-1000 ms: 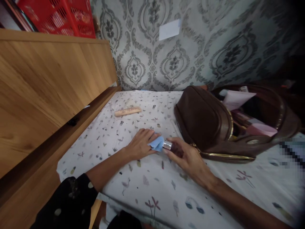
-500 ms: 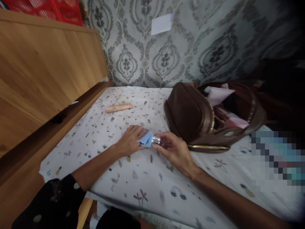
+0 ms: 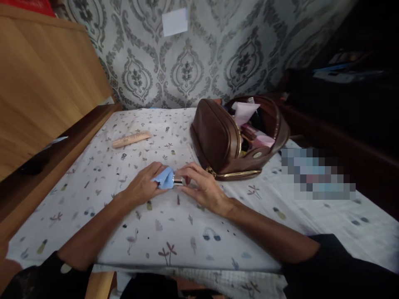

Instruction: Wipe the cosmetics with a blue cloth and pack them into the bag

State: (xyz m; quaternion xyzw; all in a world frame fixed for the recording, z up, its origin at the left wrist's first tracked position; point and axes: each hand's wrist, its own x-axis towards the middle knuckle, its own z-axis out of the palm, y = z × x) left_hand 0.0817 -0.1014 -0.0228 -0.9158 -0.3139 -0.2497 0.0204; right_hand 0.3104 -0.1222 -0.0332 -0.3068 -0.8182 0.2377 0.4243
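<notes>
My left hand (image 3: pixel 144 182) is closed on a light blue cloth (image 3: pixel 166 178), which bunches out past its fingertips. Against the cloth's right side sits a small silver shiny cylinder (image 3: pixel 178 180), like a cosmetic cap or tube; its left end is hidden by the cloth. The fingers and thumb of my right hand (image 3: pixel 204 187) pinch its right end. Both hands meet low over the patterned sheet (image 3: pixel 156 232). Beyond them on the left lies a peach-coloured tube (image 3: pixel 131 139). Behind my right hand stands an unzipped brown bag (image 3: pixel 215 137) with pink tubes and other cosmetics inside.
A wooden panel (image 3: pixel 52 79) borders the surface on the left. Patterned wallpaper (image 3: pixel 187 70) with a white paper (image 3: pixel 175 22) rises at the back. A pixelated patch (image 3: pixel 314 174) lies to the right, and dark furniture (image 3: pixel 339 128) stands beyond it.
The view has shifted to the right, so everything appears further left. My right hand's fingers have shifted around the silver cylinder, while the cloth stays in my left hand.
</notes>
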